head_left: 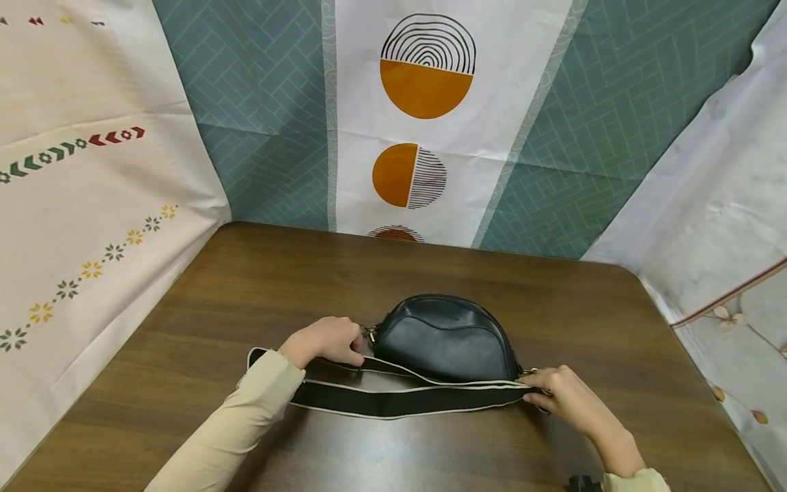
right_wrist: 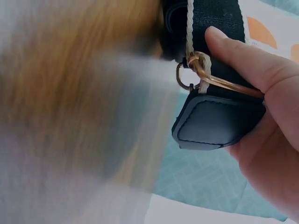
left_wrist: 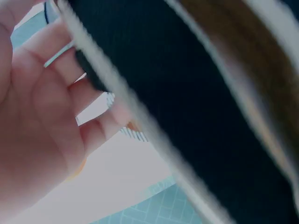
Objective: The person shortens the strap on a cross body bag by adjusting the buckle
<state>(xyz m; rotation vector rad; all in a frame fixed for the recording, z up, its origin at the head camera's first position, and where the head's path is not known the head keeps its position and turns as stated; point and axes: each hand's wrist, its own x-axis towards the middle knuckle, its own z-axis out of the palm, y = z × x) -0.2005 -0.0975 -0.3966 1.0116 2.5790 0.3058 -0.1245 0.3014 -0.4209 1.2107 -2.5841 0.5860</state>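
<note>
A black half-round handbag lies on the wooden table, with gold-coloured metal fittings at both ends. Its black strap, edged in white, runs doubled along the near side of the bag. By the bag's left end, my left hand pinches the upper run of the strap at its fingertips; in the left wrist view the strap crosses in front of some fingers. My right hand grips the strap's right end, thumb on the webbing, beside a gold-coloured buckle and a stitched black leather tab.
The brown table extends around the bag. A patterned cloth hangs behind it, pale embroidered fabric borders the left side, and white fabric the right. A small dark object shows beside the right sleeve.
</note>
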